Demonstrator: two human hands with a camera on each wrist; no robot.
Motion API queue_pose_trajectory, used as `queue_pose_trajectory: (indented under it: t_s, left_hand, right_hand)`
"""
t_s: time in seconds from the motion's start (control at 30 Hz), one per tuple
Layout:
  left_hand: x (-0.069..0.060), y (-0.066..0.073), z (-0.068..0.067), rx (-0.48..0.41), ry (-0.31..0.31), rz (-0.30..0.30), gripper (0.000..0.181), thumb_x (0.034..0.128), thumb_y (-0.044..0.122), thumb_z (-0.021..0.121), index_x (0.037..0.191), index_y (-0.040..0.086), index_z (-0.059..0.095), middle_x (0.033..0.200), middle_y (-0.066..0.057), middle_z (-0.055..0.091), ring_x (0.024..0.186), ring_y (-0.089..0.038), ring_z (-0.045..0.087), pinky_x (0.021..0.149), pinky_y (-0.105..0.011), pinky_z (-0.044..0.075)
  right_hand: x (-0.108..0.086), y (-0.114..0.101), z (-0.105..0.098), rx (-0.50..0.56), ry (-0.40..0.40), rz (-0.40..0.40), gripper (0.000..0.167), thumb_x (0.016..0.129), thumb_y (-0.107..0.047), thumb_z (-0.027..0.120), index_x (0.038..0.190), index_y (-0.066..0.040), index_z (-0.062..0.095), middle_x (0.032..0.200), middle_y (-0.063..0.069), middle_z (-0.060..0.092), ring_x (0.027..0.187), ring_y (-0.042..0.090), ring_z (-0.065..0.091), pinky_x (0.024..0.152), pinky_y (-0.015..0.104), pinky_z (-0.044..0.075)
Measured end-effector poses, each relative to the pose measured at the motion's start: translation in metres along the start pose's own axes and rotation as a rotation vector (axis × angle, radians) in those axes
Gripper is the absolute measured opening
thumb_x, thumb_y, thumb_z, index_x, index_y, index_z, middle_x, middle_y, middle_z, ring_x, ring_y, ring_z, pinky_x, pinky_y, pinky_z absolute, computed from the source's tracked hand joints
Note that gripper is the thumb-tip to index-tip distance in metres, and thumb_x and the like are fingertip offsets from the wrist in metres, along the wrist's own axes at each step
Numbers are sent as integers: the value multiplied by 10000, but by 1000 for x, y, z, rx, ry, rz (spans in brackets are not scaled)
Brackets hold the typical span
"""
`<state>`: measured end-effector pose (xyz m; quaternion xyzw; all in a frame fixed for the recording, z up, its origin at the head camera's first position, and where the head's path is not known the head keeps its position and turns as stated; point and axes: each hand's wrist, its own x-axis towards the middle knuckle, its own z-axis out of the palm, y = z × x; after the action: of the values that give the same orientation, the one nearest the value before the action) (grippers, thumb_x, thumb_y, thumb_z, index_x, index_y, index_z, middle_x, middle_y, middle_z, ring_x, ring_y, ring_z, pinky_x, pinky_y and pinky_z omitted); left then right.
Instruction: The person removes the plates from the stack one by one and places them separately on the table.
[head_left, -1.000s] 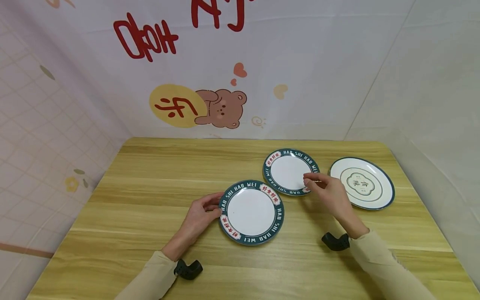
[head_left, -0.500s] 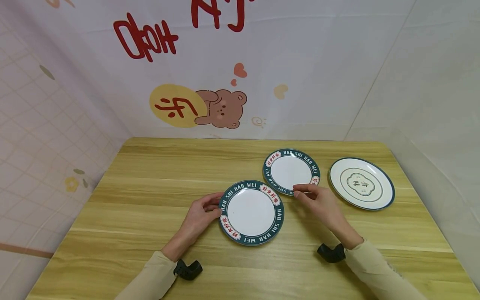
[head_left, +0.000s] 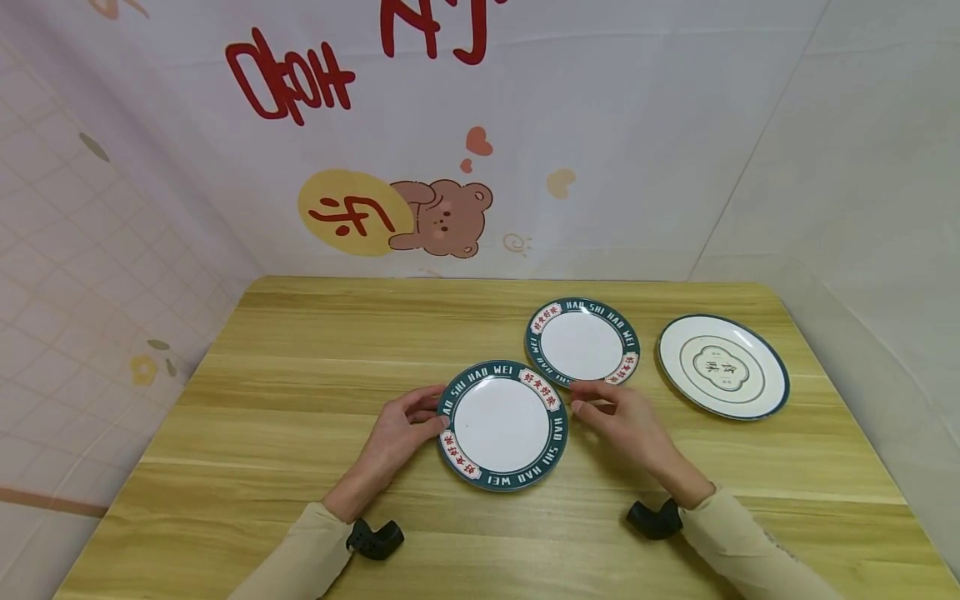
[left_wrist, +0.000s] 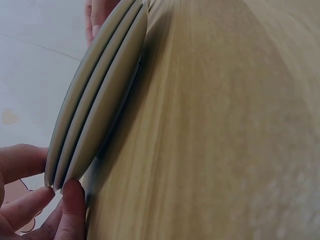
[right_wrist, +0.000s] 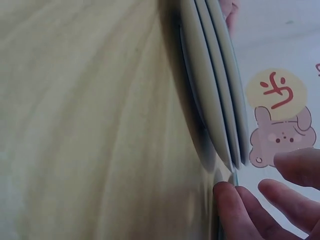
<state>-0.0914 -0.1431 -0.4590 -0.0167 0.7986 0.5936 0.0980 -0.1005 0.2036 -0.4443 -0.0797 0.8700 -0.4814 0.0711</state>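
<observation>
- On the wooden table (head_left: 300,375), nearest the person, sits a stack (head_left: 498,425) of plates; from the left wrist I count three edges, one above another.
- The top one is white inside, with a dark green rim lettered "HAO SHI HAO WEI" and red characters in white panels.
- The left hand (head_left: 405,429) grips the stack at its left rim: the fingers are bent, one against the upper edge, another under the lowest.
- The right hand (head_left: 625,421) is on the other side, just beside the stack, its fingers parted and slightly bent, holding nothing.
- Its foremost fingertip is at the near rim of the far plate (head_left: 582,345); I can't tell whether they touch.
- That plate has the same green rim and lies flat behind the stack, a little to the right.
- Farther right, apart from both, lies the white plate (head_left: 722,367), thin dark rim, characters in its middle.
- Behind, the wall cloth (head_left: 622,100) shows a bear (head_left: 447,218) and red lettering.
</observation>
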Motion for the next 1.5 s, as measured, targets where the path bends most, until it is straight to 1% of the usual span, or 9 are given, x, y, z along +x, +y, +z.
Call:
queue_pose_trajectory:
  t_s: [0.2, 0.5, 0.7, 0.83, 0.97, 1.03, 1.23, 1.37, 1.5]
  left_hand:
    - [1, -1, 0, -7, 1, -8, 512, 907, 129, 790, 1394, 73, 642, 1237, -101, 688, 1086, -238, 663, 958, -413, 560]
    - [1, -3, 0, 4, 14, -9, 490, 913, 96, 775, 1385, 56, 647, 1234, -112, 690, 1104, -256, 670, 961, -402, 570]
    - [1, -5, 0, -1, 28, 4, 478, 910, 90, 780, 1370, 44, 658, 1222, -119, 702, 1092, -265, 687, 944, -393, 579]
    - [0, -5, 0, -2, 34, 4, 458, 914, 89, 775, 1357, 43, 668, 1218, -114, 704, 1085, -259, 690, 937, -383, 582]
    - [0, -6, 0, -11, 40, 1, 444, 916, 85, 773, 1345, 34, 674, 1221, -116, 706, 1085, -263, 693, 929, -366, 586]
    - [0, -6, 0, -21, 41, 0, 446, 914, 83, 775, 1345, 30, 673, 1227, -121, 706, 1092, -269, 692, 931, -364, 587]
    - [0, -7, -1, -27, 50, -3, 453, 912, 86, 778, 1348, 32, 672, 1241, -126, 702, 1107, -281, 689, 948, -388, 582]
    - [0, -8, -1, -45, 54, -6, 451, 908, 84, 779, 1342, 21, 670, 1242, -145, 696, 1103, -296, 693, 941, -393, 586]
    - [0, -8, -1, -87, 53, -12, 450, 902, 66, 776, 1334, 9, 666, 1239, -168, 692, 1095, -302, 701, 905, -348, 598]
  right_hand:
    - [-1, 1, 7, 13, -32, -18, 346, 1015, -185, 684, 1327, -36, 686, 1228, 113, 711, 1087, 244, 687, 1008, 456, 552]
    - [-3, 1, 12, 2, -47, -24, 366, 1008, -170, 690, 1350, -41, 677, 1268, 118, 704, 1157, 274, 657, 1022, 475, 541]
    - [-5, 0, 16, 11, -43, -19, 392, 995, -143, 699, 1373, -46, 660, 1269, 129, 697, 1173, 289, 643, 1033, 499, 530]
    - [-5, 0, 17, 13, -35, -40, 388, 993, -124, 699, 1368, -32, 659, 1259, 148, 695, 1169, 306, 644, 1026, 515, 531]
    - [-4, 1, 18, 15, -33, -44, 380, 999, -131, 693, 1365, -29, 662, 1254, 154, 694, 1173, 311, 641, 1024, 501, 534]
    - [-4, 1, 19, 47, -44, -26, 383, 1008, -133, 682, 1376, -30, 655, 1275, 164, 684, 1172, 309, 645, 996, 462, 557]
    - [-2, 1, 20, 254, -112, 67, 400, 1054, -79, 583, 1445, 5, 582, 1438, 257, 556, 1125, 316, 663, 863, 344, 615]
    - [-2, 0, 21, 264, -111, 94, 400, 1057, -61, 568, 1453, -8, 581, 1457, 261, 533, 1098, 285, 661, 858, 335, 616]
    - [-1, -1, 20, 251, -109, 91, 401, 1053, -65, 581, 1451, -12, 585, 1450, 258, 542, 1111, 285, 652, 859, 335, 615]
